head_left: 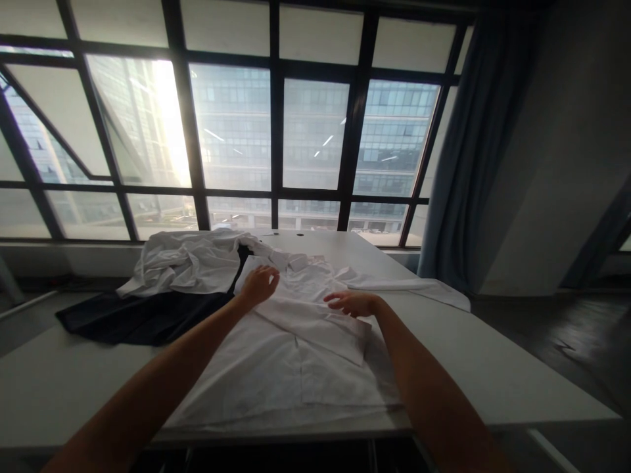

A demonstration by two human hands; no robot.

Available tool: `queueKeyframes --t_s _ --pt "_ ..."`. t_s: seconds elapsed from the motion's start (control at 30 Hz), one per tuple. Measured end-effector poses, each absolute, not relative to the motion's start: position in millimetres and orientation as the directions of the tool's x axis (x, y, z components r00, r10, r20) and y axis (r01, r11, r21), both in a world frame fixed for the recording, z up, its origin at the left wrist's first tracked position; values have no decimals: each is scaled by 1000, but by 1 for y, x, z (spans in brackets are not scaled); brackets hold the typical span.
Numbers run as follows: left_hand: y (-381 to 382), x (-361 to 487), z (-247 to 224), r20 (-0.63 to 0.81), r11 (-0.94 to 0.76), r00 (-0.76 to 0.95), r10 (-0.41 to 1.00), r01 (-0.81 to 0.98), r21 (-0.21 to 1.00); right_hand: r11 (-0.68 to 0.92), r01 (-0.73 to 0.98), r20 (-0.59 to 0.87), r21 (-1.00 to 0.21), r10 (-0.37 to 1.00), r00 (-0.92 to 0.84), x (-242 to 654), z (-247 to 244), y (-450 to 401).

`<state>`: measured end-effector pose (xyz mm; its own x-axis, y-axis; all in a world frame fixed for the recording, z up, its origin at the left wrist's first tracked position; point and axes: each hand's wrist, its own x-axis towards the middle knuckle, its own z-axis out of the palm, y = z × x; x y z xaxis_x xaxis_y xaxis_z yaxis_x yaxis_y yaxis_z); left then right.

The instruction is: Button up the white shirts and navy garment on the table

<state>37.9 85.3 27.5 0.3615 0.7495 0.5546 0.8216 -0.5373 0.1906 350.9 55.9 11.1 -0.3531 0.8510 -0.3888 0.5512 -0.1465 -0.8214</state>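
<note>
A white shirt [266,374] lies spread on the table with its collar end away from me. One sleeve [315,322] is folded across the shirt's body, its cuff at the right. The other sleeve [414,284] stretches out to the right over the tabletop. My left hand [260,285] is over the shirt's upper left part, fingers loosely curved and apart, with nothing seen in them. Close above the folded sleeve is my right hand [352,303], its fingers spread and pointing left. Whether either hand touches the cloth is hard to tell.
A crumpled white garment [190,263] and a dark cloth [142,318] lie at the left of the white table [453,368]. Large windows [231,131] stand behind it, bright with sun. A blue-grey curtain [468,157] hangs at the right.
</note>
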Motion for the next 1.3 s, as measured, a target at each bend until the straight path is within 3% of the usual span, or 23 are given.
queueKeyframes --t_s 0.2,0.33,0.43,0.57,0.77,0.93,1.03,1.2,1.3 --pt "133 -28 -15 236 -175 148 960 980 98 -174 704 -490 -688 827 -275 349 17 51" --pt "138 -45 -33 171 -11 -8 985 994 106 -119 549 -360 -827 862 -356 346 23 48" --pt "137 -48 -34 207 -18 -5 978 994 107 -117 490 -330 -864 866 -375 348 26 46" --pt "138 -49 -26 322 -38 -4 947 992 124 -187 723 -523 -665 807 -272 346 25 43" --pt "155 -53 -16 136 22 -62 989 959 281 -52 906 -510 -420 839 -188 339 24 45" --pt "167 -53 -9 159 38 -88 983 955 293 38 895 -424 -443 871 -247 339 21 47" --pt "165 -51 -7 220 22 -85 972 960 278 -10 883 -476 -470 845 -245 340 21 47" --pt "154 -46 -8 246 13 -68 967 975 221 -60 939 -586 -338 794 -160 337 18 50" --pt "151 -45 -6 176 66 -111 978 968 243 -9 957 -579 -291 797 -169 336 17 52"
